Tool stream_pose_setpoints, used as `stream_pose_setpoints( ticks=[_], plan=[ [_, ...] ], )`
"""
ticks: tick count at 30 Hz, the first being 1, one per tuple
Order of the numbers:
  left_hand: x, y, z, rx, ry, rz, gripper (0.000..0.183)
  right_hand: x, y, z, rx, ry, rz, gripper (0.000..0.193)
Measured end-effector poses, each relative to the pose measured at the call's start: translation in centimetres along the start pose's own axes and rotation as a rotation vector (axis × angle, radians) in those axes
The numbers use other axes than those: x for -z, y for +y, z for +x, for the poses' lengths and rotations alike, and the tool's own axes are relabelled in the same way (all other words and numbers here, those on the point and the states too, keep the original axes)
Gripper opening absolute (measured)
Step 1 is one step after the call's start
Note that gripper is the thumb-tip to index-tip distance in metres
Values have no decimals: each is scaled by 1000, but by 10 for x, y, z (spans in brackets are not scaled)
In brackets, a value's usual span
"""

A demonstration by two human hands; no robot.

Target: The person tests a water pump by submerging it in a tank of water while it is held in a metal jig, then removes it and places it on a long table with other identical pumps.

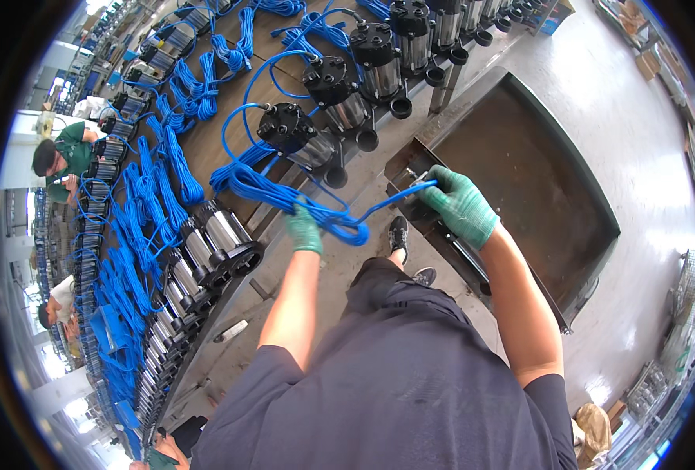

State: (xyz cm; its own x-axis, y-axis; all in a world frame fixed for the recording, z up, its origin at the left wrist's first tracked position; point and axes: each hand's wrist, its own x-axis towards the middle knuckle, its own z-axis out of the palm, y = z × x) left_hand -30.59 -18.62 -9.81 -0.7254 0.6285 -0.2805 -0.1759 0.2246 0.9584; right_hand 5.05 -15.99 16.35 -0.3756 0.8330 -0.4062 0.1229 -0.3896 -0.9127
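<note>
Both my hands wear green gloves. My left hand (pixel 304 229) is closed round a bundled blue cable (pixel 263 186), whose loops hang out beyond the fingers. To the right, my right hand (pixel 461 205) pinches the free end of the cable over the edge of a dark metal cart; the cable stretches between the two hands. From the bundle, blue cable curves up toward a cylindrical pump (pixel 296 137) with a black top and shiny steel body at the bench edge. The fingertips of my left hand are partly hidden by the cable.
More steel pumps (pixel 379 63) line the bench edge, with cable bundles (pixel 195 86) on the brown bench top (pixel 222 117). A dark metal cart (pixel 528 180) with a flat bed stands at my right. Co-workers (pixel 69 153) are across the bench at the left.
</note>
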Motion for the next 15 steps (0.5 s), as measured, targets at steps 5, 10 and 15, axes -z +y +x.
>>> stream_pose_setpoints(
  ticks=[5,10,15],
  plan=[
    [41,87,77,-9,-49,313,49,3,14,-20,-47,-113,-142,45],
    [46,104,48,-329,-68,333,47,10,32,-62,74,56,-320,50],
    [-13,163,-74,-835,-240,472,21,42,79,-119,218,796,-404,22]
  ],
)
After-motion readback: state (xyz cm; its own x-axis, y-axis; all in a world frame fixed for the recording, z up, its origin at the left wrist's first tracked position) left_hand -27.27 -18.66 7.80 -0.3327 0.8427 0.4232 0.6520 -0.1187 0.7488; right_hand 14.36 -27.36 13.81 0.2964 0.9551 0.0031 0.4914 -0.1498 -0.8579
